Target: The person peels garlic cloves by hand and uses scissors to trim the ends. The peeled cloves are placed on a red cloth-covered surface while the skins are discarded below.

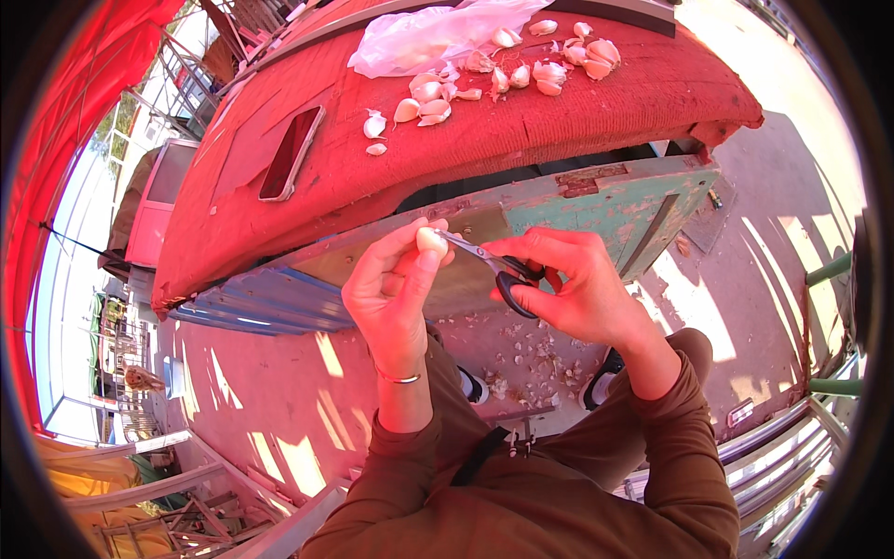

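Observation:
Between the thumb and fingers of my left hand [391,289] is a pale garlic clove [431,240], pinched in front of the table's near edge. My right hand [573,279] has its fingers in the black handles of a small pair of scissors [515,284]. The scissor blades point left, and their tips meet the clove or lie right beside it; how far they are parted is hard to see. Beyond my hands, several garlic cloves [434,112] and broken bulb pieces [596,58] lie on the red-covered table [354,182].
A crumpled clear plastic bag [410,42] rests at the table's far side. Left of the garlic lies a phone [292,154]. Peeled skins [549,363] litter the floor between my shoes. A metal-slatted bench [773,466] stands at the lower right.

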`<state>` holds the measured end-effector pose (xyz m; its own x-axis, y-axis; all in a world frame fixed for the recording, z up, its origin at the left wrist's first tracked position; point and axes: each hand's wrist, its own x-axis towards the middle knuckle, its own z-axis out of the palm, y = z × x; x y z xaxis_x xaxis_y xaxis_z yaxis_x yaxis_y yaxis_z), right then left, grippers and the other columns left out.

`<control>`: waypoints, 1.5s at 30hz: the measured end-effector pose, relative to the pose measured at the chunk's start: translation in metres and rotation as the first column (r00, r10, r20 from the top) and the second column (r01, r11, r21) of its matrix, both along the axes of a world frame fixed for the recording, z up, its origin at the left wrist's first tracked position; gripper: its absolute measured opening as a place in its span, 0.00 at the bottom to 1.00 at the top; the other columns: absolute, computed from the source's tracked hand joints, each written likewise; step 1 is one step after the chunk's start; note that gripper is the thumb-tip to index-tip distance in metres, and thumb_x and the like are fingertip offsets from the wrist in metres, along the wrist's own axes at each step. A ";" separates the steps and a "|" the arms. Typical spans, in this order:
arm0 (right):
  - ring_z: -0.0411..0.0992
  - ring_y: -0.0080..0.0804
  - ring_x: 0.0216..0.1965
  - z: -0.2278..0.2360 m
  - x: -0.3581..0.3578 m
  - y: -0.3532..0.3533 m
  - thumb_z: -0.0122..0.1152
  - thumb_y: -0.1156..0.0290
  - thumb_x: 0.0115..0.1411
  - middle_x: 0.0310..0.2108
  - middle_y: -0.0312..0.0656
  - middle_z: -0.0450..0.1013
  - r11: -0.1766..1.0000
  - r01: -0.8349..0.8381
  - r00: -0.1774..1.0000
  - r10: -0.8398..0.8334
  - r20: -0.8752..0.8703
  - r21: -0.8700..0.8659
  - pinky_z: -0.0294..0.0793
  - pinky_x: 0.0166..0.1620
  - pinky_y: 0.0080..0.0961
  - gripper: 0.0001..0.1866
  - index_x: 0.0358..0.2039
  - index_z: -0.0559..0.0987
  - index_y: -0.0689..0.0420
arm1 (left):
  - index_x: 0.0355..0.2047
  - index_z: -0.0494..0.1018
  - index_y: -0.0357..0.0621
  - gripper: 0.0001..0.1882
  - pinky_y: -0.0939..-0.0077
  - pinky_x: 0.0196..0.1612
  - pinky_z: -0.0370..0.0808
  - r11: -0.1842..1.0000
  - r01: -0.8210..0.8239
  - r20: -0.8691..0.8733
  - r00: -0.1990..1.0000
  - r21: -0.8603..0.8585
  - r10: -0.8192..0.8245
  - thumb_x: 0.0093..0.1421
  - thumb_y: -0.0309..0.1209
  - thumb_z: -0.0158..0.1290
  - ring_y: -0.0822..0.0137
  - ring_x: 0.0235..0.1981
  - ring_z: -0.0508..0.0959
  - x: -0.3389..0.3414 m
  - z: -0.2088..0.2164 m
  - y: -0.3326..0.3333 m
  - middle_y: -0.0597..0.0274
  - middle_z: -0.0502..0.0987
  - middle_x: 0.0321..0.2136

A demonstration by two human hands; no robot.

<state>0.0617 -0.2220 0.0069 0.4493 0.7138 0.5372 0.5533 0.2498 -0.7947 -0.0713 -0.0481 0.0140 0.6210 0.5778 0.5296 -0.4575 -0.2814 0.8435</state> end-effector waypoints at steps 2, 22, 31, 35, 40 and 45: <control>0.79 0.36 0.28 0.001 -0.001 0.000 0.72 0.78 0.53 0.31 0.43 0.79 1.000 0.022 1.000 -0.022 0.016 0.017 0.78 0.33 0.32 0.22 0.50 0.85 0.55 | 0.56 0.76 0.28 0.17 0.67 0.53 0.85 1.000 -0.006 0.003 1.000 0.005 0.006 0.68 0.18 0.57 0.52 0.48 0.86 0.001 -0.001 0.000 0.41 0.83 0.49; 0.80 0.40 0.30 -0.006 -0.001 0.002 0.74 0.75 0.52 0.31 0.43 0.79 0.996 0.082 0.990 -0.083 0.116 0.021 0.78 0.33 0.33 0.22 0.50 0.85 0.54 | 0.57 0.75 0.29 0.16 0.68 0.51 0.86 0.989 0.073 0.037 0.997 -0.128 -0.069 0.70 0.19 0.55 0.55 0.48 0.86 0.001 -0.001 0.001 0.41 0.83 0.50; 0.80 0.40 0.29 -0.007 0.000 0.004 0.75 0.74 0.51 0.32 0.44 0.80 0.999 0.042 0.998 -0.043 0.053 0.009 0.78 0.33 0.34 0.22 0.49 0.85 0.53 | 0.57 0.74 0.28 0.16 0.68 0.51 0.86 0.986 0.084 0.042 0.996 -0.141 -0.079 0.70 0.20 0.55 0.56 0.49 0.86 -0.001 -0.003 0.003 0.40 0.82 0.51; 0.75 0.28 0.28 -0.009 -0.002 0.005 0.73 0.82 0.49 0.31 0.39 0.77 0.995 0.086 0.986 -0.091 0.140 0.040 0.75 0.33 0.26 0.26 0.51 0.86 0.55 | 0.57 0.74 0.28 0.16 0.68 0.51 0.86 0.985 0.068 0.032 0.997 -0.157 -0.064 0.70 0.20 0.55 0.55 0.48 0.86 0.000 -0.002 0.002 0.40 0.82 0.51; 0.79 0.40 0.28 -0.003 -0.002 0.002 0.74 0.75 0.51 0.31 0.43 0.80 0.999 0.044 0.998 -0.042 0.055 -0.030 0.78 0.34 0.34 0.22 0.49 0.85 0.53 | 0.57 0.74 0.28 0.16 0.67 0.52 0.86 0.989 0.076 0.023 0.997 -0.124 -0.074 0.70 0.20 0.54 0.53 0.48 0.86 -0.001 -0.004 0.004 0.39 0.82 0.51; 0.79 0.38 0.26 -0.009 0.001 0.004 0.73 0.76 0.52 0.30 0.43 0.80 0.999 0.025 0.999 -0.026 0.045 0.022 0.78 0.33 0.32 0.21 0.49 0.85 0.54 | 0.57 0.74 0.28 0.16 0.66 0.52 0.86 0.992 0.067 0.021 0.998 -0.106 -0.066 0.69 0.18 0.54 0.52 0.48 0.86 -0.001 -0.004 0.002 0.39 0.82 0.50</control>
<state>0.0623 -0.2178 -0.0019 0.4422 0.6903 0.5727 0.5954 0.2516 -0.7630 -0.0723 -0.0458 0.0100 0.6514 0.5893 0.4780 -0.4867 -0.1588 0.8590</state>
